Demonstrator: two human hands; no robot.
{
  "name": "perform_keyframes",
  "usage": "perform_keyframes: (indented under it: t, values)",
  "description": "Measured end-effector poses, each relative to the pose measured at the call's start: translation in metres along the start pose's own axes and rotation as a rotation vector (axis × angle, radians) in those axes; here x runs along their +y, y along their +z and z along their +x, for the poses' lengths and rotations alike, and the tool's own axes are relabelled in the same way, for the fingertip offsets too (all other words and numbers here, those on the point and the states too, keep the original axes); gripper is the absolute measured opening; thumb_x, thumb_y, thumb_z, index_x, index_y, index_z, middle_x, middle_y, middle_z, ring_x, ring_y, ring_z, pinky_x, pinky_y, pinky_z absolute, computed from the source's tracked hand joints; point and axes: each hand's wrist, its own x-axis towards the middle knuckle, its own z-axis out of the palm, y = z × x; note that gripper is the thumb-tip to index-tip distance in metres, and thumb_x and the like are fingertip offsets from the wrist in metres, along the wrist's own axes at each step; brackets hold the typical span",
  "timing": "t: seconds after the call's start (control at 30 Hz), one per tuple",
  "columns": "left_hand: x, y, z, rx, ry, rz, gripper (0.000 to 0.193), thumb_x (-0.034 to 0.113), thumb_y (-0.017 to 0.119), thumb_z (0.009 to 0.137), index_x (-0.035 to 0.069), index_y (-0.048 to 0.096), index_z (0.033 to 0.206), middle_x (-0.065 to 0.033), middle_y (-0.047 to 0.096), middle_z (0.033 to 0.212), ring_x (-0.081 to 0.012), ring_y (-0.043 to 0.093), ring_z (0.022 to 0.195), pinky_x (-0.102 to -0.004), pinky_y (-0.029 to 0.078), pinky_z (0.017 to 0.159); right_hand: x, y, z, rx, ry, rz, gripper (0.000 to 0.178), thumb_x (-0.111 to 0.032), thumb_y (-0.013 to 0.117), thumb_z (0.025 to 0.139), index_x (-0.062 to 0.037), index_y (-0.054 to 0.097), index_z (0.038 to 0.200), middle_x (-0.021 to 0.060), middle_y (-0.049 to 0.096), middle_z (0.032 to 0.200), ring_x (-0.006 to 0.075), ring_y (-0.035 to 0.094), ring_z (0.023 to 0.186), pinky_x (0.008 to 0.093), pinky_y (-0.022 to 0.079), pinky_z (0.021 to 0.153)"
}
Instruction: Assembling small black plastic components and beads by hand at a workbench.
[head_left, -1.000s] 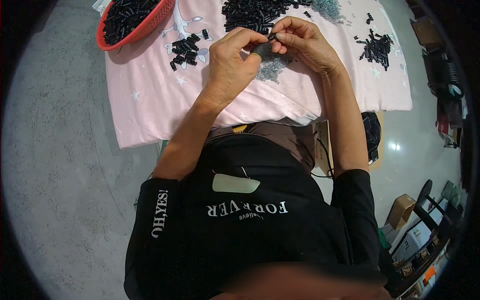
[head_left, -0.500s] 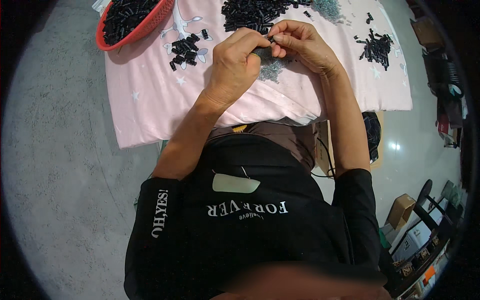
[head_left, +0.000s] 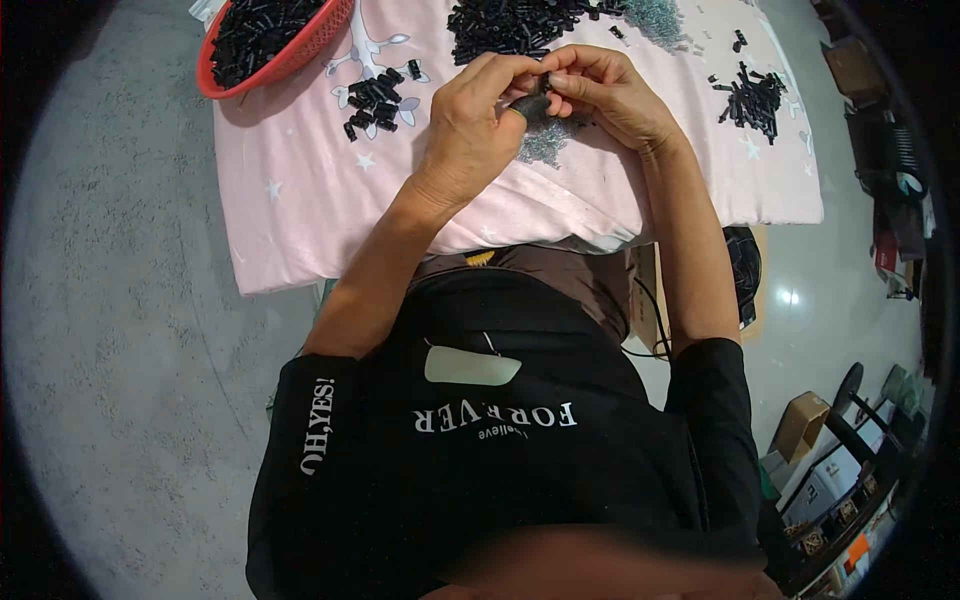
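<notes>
My left hand point(head_left: 465, 125) and my right hand point(head_left: 610, 95) meet fingertip to fingertip above the cloth-covered table. Between the right thumb and fingers is pinched a small black plastic part point(head_left: 546, 84), mostly covered by the fingers. The left fingers are curled, the index tip close against that part; whether they hold something tiny cannot be made out. A dark cover point(head_left: 531, 106) wraps the left thumb. Below the hands lies a heap of small shiny metal pieces point(head_left: 545, 147), perhaps springs, partly hidden. Beyond them is a large pile of black plastic parts point(head_left: 505, 30).
A red plastic basket point(head_left: 290, 68) full of black parts stands at the far left. Two smaller groups lie on the pink cloth point(head_left: 300, 220): short black cylinders point(head_left: 373, 103) at left, thin black pieces point(head_left: 752, 103) at right. Another shiny heap point(head_left: 655, 22) sits at the back.
The left thumb has dropped away from the index finger, so its dark cover now shows. Both hands stay at the same spot over the table.
</notes>
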Motion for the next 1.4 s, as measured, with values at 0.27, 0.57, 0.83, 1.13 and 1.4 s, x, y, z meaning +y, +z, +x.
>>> perform_keyframes:
  t: [0.27,0.57,0.83,1.13,1.4]
  values:
    - [-0.002,-0.003,0.003,-0.097,-0.004,0.053,0.042,-0.012,0.054,0.074,0.0,0.063,0.113,-0.0103,0.063,0.1,-0.0202,0.065,0.091,-0.0303,0.054,0.086,-0.002,0.002,0.0,0.015,0.005,-0.014,0.015,-0.01,0.064,0.094,-0.0019,0.065,0.108,0.0024,0.067,0.08,0.007,0.063,0.071,0.0188,0.051,0.067]
    - [-0.001,-0.004,0.007,-0.146,0.038,0.084,0.044,-0.009,0.057,0.072,0.002,0.062,0.114,-0.0121,0.059,0.097,-0.0306,0.063,0.085,-0.039,0.052,0.078,0.002,-0.002,0.001,-0.024,-0.046,0.084,0.025,-0.01,0.068,0.092,-0.0067,0.057,0.114,0.0012,0.067,0.091,0.0059,0.061,0.074,0.0166,0.047,0.065]
    - [0.002,-0.004,0.008,-0.199,0.007,0.118,0.043,-0.006,0.057,0.073,0.004,0.062,0.114,-0.0121,0.056,0.097,-0.0333,0.061,0.09,-0.0418,0.05,0.081,-0.001,-0.002,0.002,-0.051,-0.053,0.059,0.03,-0.011,0.07,0.09,-0.0064,0.057,0.117,0.0003,0.067,0.092,0.0055,0.062,0.076,0.0166,0.049,0.067]
    - [-0.001,-0.001,0.009,-0.175,0.072,0.122,0.044,-0.008,0.056,0.071,0.006,0.062,0.113,-0.0125,0.056,0.095,-0.0342,0.06,0.087,-0.0425,0.049,0.078,0.003,-0.005,0.002,-0.082,-0.079,0.097,0.032,-0.01,0.069,0.091,-0.0057,0.056,0.12,0.0003,0.068,0.095,0.0048,0.063,0.081,0.016,0.049,0.069]
    - [0.006,0.004,0.01,-0.11,0.171,0.14,0.046,-0.011,0.056,0.069,0.007,0.064,0.111,-0.0122,0.057,0.09,-0.0332,0.061,0.083,-0.0422,0.052,0.075,0.0,-0.006,-0.002,-0.058,-0.045,0.126,0.038,-0.007,0.07,0.089,-0.0049,0.054,0.123,0.0022,0.069,0.097,0.0077,0.065,0.087,0.0198,0.05,0.078]
